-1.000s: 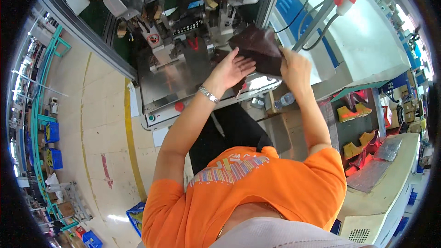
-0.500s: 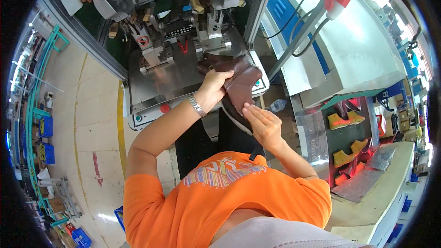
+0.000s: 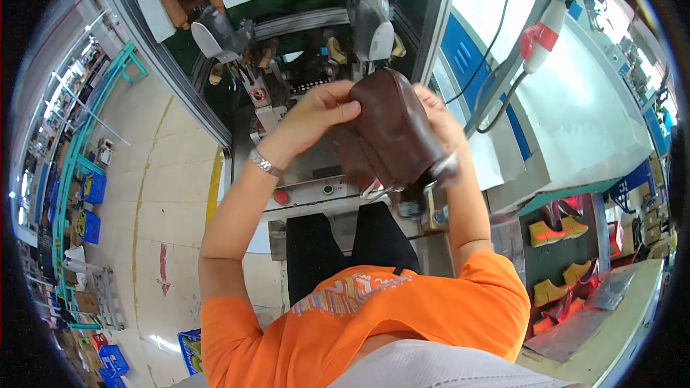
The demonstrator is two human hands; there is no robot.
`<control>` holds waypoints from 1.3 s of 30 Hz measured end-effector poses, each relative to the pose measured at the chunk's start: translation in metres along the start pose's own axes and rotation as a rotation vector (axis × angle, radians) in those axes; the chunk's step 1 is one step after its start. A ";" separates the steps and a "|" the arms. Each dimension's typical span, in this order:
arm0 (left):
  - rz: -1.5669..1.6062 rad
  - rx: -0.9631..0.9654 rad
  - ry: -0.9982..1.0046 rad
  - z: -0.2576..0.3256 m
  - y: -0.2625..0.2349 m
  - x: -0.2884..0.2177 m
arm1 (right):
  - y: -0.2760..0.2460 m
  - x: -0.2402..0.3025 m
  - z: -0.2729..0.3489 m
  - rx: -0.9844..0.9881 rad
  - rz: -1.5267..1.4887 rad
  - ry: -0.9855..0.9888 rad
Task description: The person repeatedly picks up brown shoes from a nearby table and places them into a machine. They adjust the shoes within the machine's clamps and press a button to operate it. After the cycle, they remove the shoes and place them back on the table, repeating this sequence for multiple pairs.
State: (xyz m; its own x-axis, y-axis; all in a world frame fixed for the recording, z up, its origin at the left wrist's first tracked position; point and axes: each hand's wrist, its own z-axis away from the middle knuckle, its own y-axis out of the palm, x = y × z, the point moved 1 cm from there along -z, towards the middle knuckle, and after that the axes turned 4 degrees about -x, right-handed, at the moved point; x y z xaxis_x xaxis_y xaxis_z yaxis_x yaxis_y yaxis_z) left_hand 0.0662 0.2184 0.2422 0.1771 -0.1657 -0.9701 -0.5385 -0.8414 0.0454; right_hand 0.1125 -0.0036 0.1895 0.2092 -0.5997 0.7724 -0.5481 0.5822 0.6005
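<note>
A dark brown leather boot upper is held up in front of my body, its rounded end at the top, its lower part smeared by motion. With thumb and fingers, my left hand grips its upper left edge. On the opposite side my right hand holds it, the fingers partly hidden behind the leather. Under the upper, a dark piece with shiny metal shows, too blurred to name. Beyond my hands stands a machine with two upright heads, the left head and the right head.
A red button and a green button sit on the machine's front edge. Metal frame posts flank it. At the right, yellow lasts with red-lit uppers lie on a conveyor beside a white machine housing. A red-and-white plug hangs above.
The boot upper has been lifted and turned, its rounded end now upward. My right hand has moved up from its lower edge to its right side. The view has shifted slightly.
</note>
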 end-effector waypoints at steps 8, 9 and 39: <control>0.065 -0.559 0.378 -0.110 -0.064 -0.011 | -0.013 0.074 -0.133 -0.253 0.270 -0.416; 0.105 -0.573 0.338 -0.120 -0.069 -0.004 | -0.020 0.074 -0.145 -0.289 0.212 -0.408; -1.637 -0.566 0.265 -0.037 0.060 0.051 | -0.085 -0.119 -0.130 -0.492 -0.390 -0.116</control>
State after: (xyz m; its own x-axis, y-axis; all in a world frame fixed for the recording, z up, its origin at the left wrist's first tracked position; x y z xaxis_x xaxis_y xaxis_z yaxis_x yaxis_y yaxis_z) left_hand 0.0735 0.1407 0.2039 0.3450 0.9378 -0.0376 0.6344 -0.2626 -0.7270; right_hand 0.2399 0.0898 0.0734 0.2140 -0.8579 0.4672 -0.0076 0.4768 0.8790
